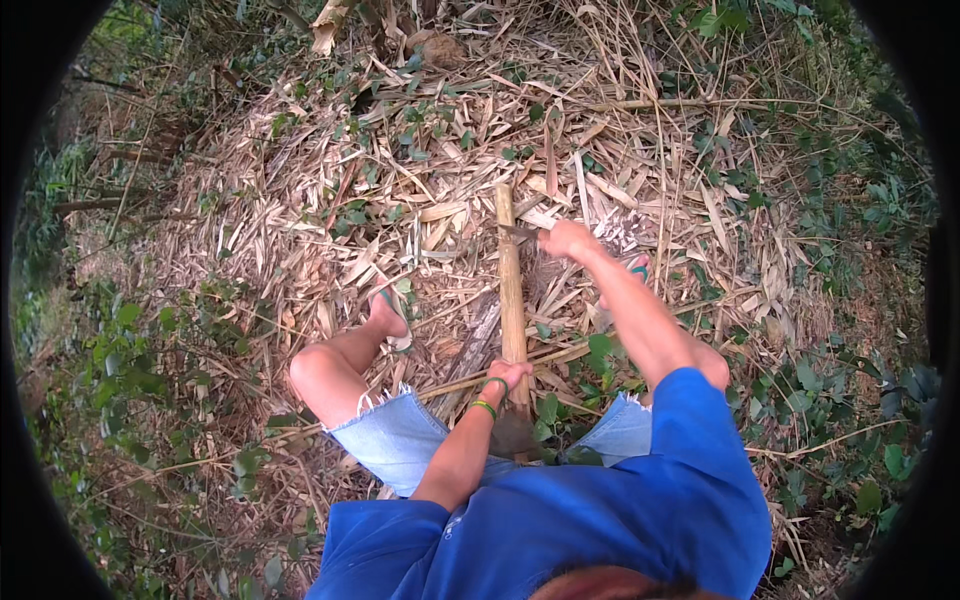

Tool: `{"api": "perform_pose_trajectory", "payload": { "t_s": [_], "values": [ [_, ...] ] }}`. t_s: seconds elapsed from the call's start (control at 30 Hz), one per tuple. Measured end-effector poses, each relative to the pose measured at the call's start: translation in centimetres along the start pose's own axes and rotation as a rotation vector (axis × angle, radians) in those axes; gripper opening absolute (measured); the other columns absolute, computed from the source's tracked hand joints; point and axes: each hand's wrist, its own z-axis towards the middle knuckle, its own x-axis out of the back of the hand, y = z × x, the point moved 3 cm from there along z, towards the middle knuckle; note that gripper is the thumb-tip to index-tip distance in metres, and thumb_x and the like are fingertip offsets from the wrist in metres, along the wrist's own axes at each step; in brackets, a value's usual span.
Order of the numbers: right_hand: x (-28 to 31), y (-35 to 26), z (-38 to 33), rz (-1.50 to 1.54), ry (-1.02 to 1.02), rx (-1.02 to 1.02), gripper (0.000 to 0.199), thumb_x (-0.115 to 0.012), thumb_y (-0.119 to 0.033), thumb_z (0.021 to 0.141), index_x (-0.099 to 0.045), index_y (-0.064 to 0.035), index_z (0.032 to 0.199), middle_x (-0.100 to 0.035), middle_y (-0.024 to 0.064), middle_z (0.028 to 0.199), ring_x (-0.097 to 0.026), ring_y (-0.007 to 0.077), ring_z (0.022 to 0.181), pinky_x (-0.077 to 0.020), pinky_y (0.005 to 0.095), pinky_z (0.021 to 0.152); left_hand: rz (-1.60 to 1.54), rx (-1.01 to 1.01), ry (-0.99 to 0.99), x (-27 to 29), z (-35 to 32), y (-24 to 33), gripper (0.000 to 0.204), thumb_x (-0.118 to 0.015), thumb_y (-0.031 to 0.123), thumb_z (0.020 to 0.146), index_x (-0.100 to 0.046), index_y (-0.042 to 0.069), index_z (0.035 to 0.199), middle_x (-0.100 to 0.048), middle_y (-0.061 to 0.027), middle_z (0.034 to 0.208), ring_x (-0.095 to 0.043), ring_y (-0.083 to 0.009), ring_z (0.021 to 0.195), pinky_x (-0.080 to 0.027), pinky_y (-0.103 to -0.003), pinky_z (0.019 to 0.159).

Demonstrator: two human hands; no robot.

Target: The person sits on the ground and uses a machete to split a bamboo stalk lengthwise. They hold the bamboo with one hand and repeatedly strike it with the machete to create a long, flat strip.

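A straight, pale yellow-brown wooden pole (511, 290) stretches away from between my knees. My left hand (510, 375), with green and yellow bands at its wrist, is closed around the pole's near part. Out to the far right of the pole, my right hand (567, 241) is closed on the handle of a knife, which the fingers hide. The short, dark stretch of knife blade (522, 232) that shows lies across the pole near its far end; whether it cuts into the wood I cannot tell.
Dry, strip-like leaf litter (440, 150) covers the ground. A weathered log (478, 335) lies just left of the pole, and a thin stem (560, 356) crosses near my left hand. Green plants (130, 360) grow at both sides. My sandalled feet flank the work.
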Motion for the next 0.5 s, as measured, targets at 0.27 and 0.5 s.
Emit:
{"api": "perform_pose_trajectory", "payload": {
  "t_s": [0.27, 0.5],
  "values": [
    [30.0, -8.7, -17.7, 0.921, 1.182, 0.853, 0.039, -0.059, -0.042, 0.101, -0.058, -0.0051, 0.088, -0.051, -0.0023, 0.061, -0.049, 0.007, 0.052, -0.041, 0.0239, 0.049, 0.007, 0.05, -0.001, -0.9, 1.6, -0.6, 0.063, -0.081, 0.042, 0.058, -0.074, -0.01, 0.093, -0.075, -0.0217, 0.09, -0.073, -0.0282, 0.079, -0.058, -0.036, 0.077],
    [-3.7, -2.1, -6.4, 1.209, 1.161, 0.037, 0.06, -0.051, -0.055, 0.097, -0.047, -0.0047, 0.13, -0.044, 0.012, 0.116, -0.039, 0.0233, 0.108, -0.0351, 0.0315, 0.091, 0.139, 0.005, 0.045, -1.1, 3.3, 1.2, 0.064, -0.08, 0.045, 0.062, -0.074, -0.01, 0.094, -0.075, -0.0236, 0.095, -0.073, -0.0301, 0.092, -0.056, -0.039, 0.085]
  ]
}}
